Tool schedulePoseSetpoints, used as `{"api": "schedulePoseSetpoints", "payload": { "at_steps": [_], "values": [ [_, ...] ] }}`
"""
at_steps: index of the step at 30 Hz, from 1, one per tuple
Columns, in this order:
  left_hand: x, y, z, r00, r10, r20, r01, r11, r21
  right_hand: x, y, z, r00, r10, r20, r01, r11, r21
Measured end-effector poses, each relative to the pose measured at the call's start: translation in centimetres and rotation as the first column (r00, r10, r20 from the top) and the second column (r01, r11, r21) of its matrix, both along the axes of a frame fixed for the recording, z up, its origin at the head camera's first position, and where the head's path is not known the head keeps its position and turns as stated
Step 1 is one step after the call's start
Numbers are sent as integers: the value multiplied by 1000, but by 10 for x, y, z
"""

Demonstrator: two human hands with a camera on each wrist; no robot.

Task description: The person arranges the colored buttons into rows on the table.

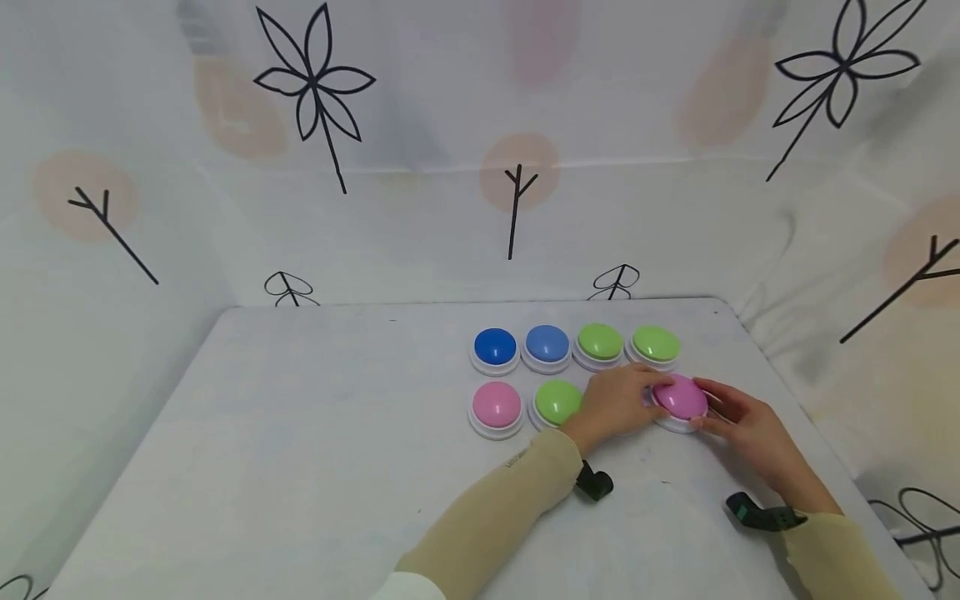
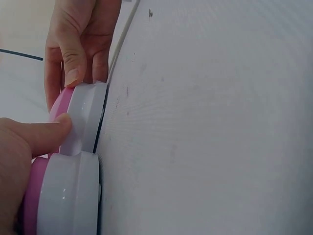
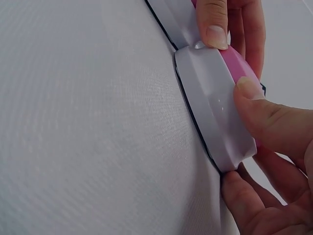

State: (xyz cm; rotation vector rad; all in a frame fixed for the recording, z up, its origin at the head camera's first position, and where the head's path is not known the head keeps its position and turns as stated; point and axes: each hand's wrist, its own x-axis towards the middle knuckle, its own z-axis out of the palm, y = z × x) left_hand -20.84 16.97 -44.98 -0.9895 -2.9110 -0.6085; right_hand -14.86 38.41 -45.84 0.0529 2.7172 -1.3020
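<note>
A pink push button (image 1: pixel 681 397) with a white round base sits at the right end of the front row. My left hand (image 1: pixel 615 402) grips its left side, thumb near and fingers beyond. From the right, my right hand (image 1: pixel 750 429) holds the same button between thumb and fingers. The right wrist view shows the right thumb on the pink dome (image 3: pixel 240 68) and a fingertip low by the base. Under my left hand stands another pink button (image 2: pixel 68 196), touching the held one; the left hand hides it in the head view.
The back row has a dark blue button (image 1: pixel 495 347), a lighter blue button (image 1: pixel 547 344) and two green buttons (image 1: pixel 600 342). Left in the front row are a pink button (image 1: pixel 497 406) and a partly covered green button (image 1: pixel 558 402). All stand on a white table (image 1: pixel 315 450).
</note>
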Motion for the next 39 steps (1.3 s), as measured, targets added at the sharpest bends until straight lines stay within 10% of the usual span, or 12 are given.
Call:
{"api": "schedulePoseSetpoints", "payload": {
  "at_steps": [12,23,39],
  "values": [
    [-4,2,-8,1000,-9,-10,9,1000,15,-1,2,-2,1000,-6,-10,6,1000,-16],
    [-9,-4,6,976,-35,215,11,993,113,3,1,3,1000,-17,-10,16,999,-43],
    [-3,-23,28,937,-139,322,30,947,321,10,-12,22,989,-82,-123,80,997,-24]
  ]
}}
